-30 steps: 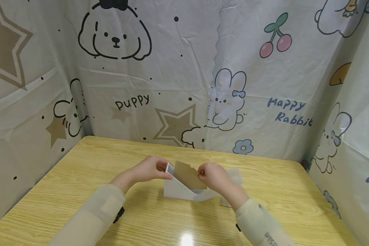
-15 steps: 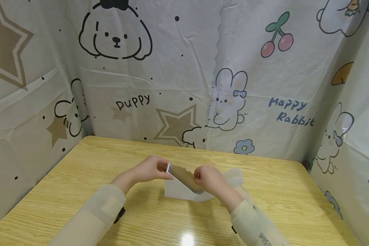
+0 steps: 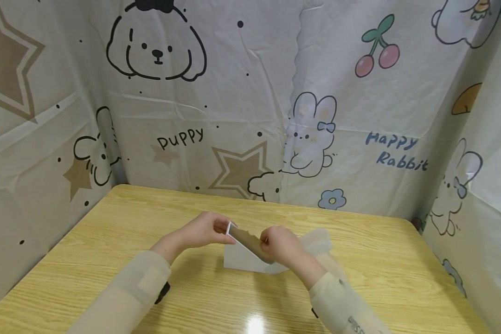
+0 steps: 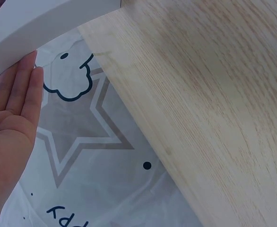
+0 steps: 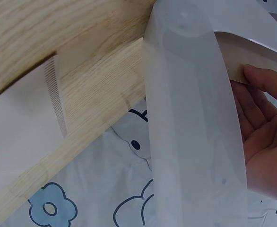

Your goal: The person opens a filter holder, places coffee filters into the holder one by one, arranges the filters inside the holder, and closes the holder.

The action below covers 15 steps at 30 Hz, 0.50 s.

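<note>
Hands work at both ends of a white holder: the left hand (image 3: 208, 229) pinches its tall end between thumb and fingers, the fingers fairly straight on one side of the wall. Nearer the low end, the right hand (image 3: 280, 243) has its thumb and curled fingers closed on the edge of a brown sheet (image 3: 248, 240). That sheet sits inside the white holder (image 3: 242, 260), its uneven upper edge showing along the sloping opening. The holder stands upright on the wood-grain desk (image 3: 183, 297), around the middle. Just beyond the right hand rises a translucent plastic piece (image 3: 320, 241); whether it touches the holder, I cannot tell. A pale flat piece (image 5: 22, 118) with a hatched strip along one edge lies on the desk near it. Pale sleeves (image 3: 121, 292) cover both forearms. Behind the desk hangs a printed cloth (image 3: 229, 106) with puppies, rabbits, stars and cherries.
</note>
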Motion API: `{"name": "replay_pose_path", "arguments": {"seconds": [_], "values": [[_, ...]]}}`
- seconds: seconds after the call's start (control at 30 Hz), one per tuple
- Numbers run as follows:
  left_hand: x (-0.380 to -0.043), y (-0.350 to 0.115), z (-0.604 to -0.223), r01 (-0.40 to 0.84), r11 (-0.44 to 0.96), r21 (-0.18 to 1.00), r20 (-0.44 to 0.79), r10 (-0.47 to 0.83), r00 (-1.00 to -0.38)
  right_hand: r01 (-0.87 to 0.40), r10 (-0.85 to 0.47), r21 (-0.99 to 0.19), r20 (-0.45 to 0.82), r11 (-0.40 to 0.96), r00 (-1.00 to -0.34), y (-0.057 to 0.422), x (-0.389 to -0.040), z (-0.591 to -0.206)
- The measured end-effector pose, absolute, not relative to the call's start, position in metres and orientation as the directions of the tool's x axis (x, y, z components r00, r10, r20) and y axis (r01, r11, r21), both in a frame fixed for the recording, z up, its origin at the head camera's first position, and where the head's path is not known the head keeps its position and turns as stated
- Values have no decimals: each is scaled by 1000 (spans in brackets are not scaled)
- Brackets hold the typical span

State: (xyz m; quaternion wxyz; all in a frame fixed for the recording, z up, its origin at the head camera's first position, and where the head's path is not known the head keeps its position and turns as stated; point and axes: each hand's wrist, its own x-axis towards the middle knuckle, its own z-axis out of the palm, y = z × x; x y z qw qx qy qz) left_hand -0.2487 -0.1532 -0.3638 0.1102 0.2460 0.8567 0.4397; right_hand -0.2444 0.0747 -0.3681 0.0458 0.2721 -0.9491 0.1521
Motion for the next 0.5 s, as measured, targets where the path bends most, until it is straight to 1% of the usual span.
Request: {"name": "replay_pose_path", "arguments": {"seconds": [0.33,0.5], "values": [[-249,-153,-364,321,475,819,30,524,-851,-518,-498,-269,141,812,-855,72,-246,-372],[-249,-153,-365,315,469,825,23,529,-848,-470,-470,-280,71,837,-880,73,-245,-366]]}}
